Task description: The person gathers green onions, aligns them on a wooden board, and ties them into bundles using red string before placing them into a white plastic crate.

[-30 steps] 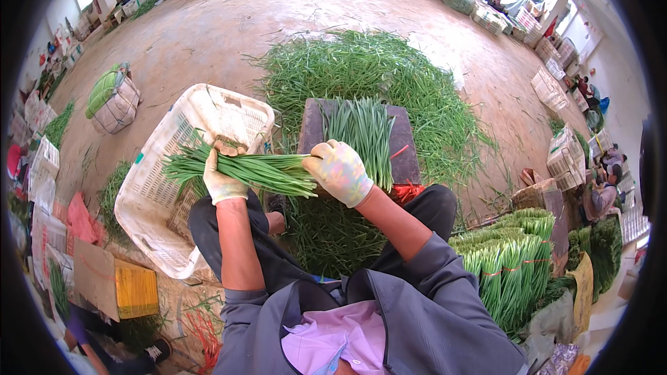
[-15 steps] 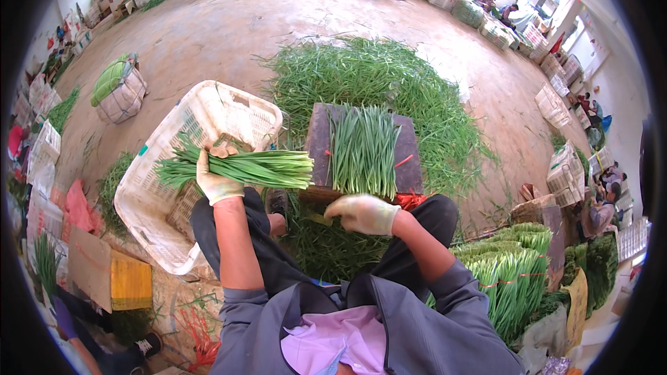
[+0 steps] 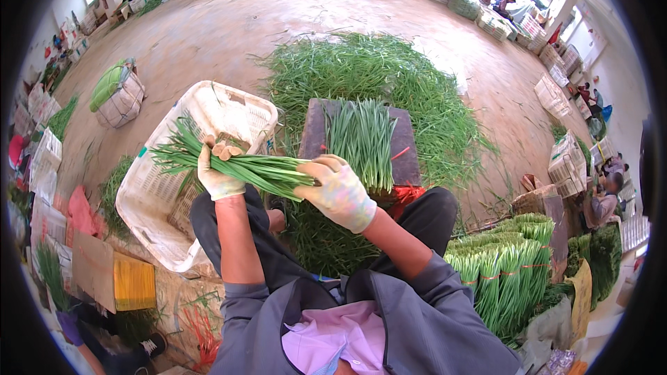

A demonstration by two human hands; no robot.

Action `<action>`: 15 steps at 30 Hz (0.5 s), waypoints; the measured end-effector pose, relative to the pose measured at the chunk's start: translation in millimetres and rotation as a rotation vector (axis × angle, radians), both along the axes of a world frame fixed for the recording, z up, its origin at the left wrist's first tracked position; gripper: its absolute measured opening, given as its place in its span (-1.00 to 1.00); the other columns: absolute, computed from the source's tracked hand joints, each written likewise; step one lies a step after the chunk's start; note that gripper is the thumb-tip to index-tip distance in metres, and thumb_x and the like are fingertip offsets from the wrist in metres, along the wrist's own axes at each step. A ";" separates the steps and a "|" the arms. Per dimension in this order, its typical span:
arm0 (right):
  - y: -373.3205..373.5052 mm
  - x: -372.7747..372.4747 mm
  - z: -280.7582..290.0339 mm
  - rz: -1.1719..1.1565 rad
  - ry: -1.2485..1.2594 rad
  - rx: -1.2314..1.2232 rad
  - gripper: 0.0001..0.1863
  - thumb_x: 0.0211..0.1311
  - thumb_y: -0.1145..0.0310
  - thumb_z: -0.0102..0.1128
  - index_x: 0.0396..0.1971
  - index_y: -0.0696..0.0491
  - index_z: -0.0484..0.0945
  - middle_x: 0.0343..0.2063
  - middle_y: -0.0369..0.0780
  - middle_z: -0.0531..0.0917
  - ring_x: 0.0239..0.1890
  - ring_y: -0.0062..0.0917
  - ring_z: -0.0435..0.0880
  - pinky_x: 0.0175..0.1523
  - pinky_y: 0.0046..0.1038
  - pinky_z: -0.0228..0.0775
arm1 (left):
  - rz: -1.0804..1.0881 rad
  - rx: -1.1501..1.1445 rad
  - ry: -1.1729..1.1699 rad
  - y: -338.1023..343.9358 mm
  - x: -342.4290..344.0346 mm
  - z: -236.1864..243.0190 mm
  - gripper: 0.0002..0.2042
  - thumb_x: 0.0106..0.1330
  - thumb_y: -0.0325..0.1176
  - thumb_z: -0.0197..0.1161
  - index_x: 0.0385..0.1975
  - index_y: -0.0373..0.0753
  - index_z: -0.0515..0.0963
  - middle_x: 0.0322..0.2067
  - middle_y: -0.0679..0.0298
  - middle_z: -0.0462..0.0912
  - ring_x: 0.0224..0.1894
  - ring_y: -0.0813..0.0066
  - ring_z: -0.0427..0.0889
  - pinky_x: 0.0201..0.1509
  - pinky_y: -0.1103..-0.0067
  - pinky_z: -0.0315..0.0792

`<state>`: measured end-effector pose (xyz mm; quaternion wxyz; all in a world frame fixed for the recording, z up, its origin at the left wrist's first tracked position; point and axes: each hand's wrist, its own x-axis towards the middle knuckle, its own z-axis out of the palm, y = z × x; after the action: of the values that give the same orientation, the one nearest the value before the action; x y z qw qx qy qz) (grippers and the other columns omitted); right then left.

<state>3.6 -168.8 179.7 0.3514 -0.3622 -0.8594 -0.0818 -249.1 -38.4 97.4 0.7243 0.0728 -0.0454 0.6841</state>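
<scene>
My left hand (image 3: 217, 175), in a pale glove with bare fingertips, is wrapped round a bunch of garlic chives (image 3: 264, 171) above the rim of a white plastic basket (image 3: 149, 226). The leafy tips fan out to the left. At the bunch's right end, my right hand (image 3: 340, 192), in a stained pale glove, has its fingers closed over the stem ends and partly hides them. Beyond it, more garlic chives (image 3: 360, 140) lie on a dark board (image 3: 313, 125) in front of my knees. A red tie pokes out on each side of that pile.
Loose green leaves (image 3: 375, 62) heap on the floor behind and around the board. Tied bundles (image 3: 511, 271) stand upright by my right knee. An orange-yellow box (image 3: 134, 282) sits at the left, near red ties (image 3: 201, 337). Other people work along both walls.
My right hand has risen from beside the board's front edge to the bunch and closed on its stem ends. The bunch's right end now tilts slightly down.
</scene>
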 end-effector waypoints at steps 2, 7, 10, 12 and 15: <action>8.2 -8.7 0.0 -0.022 -0.025 0.012 -0.81 -0.03 0.38 0.24 -0.35 -0.11 0.67 -0.03 -0.21 0.56 0.07 -0.23 0.52 0.16 -0.23 0.38 | 0.003 -0.029 -0.017 0.5 1.4 -2.3 -0.80 0.35 -0.29 0.18 -0.14 -0.23 0.57 -0.54 0.36 0.44 -0.50 0.48 0.40 -0.18 0.46 0.37; 25.4 -0.4 -23.0 -0.010 -0.047 -0.051 -0.81 0.04 0.35 0.14 -0.31 0.00 0.62 -0.08 -0.12 0.58 0.02 -0.17 0.54 0.19 -0.16 0.35 | 0.045 -0.085 0.045 2.2 2.7 -4.1 -0.76 0.35 -0.27 0.16 -0.12 -0.25 0.61 -0.54 0.34 0.50 -0.50 0.46 0.44 -0.19 0.44 0.37; 26.6 0.8 -26.8 0.005 -0.027 -0.050 -0.82 0.04 0.39 0.14 -0.32 0.03 0.60 -0.10 -0.15 0.59 -0.03 -0.20 0.57 0.13 -0.24 0.40 | 0.066 -0.086 0.062 2.7 -1.8 -6.8 -0.78 0.35 -0.28 0.16 -0.14 -0.25 0.60 -0.55 0.34 0.50 -0.50 0.46 0.45 -0.20 0.44 0.37; 27.0 3.1 -30.0 0.003 -0.001 -0.049 -0.83 0.04 0.40 0.15 -0.32 0.02 0.60 -0.10 -0.16 0.59 -0.04 -0.22 0.57 0.11 -0.28 0.42 | 0.062 -0.076 0.067 3.2 -2.9 -7.3 -0.79 0.35 -0.28 0.16 -0.16 -0.25 0.60 -0.55 0.34 0.50 -0.50 0.46 0.46 -0.20 0.43 0.38; 25.1 7.8 -31.1 0.028 0.061 -0.056 -0.87 0.04 0.43 0.22 -0.36 0.02 0.60 -0.13 -0.21 0.61 -0.09 -0.30 0.61 0.03 -0.35 0.47 | 0.070 -0.101 0.067 1.5 -5.5 -6.0 -0.80 0.35 -0.29 0.16 -0.18 -0.25 0.59 -0.56 0.34 0.49 -0.50 0.45 0.47 -0.21 0.44 0.38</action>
<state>11.4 -143.7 148.5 0.3681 -0.3621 -0.8554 -0.0419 -254.6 -36.9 91.4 0.7039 0.0607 0.0158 0.7075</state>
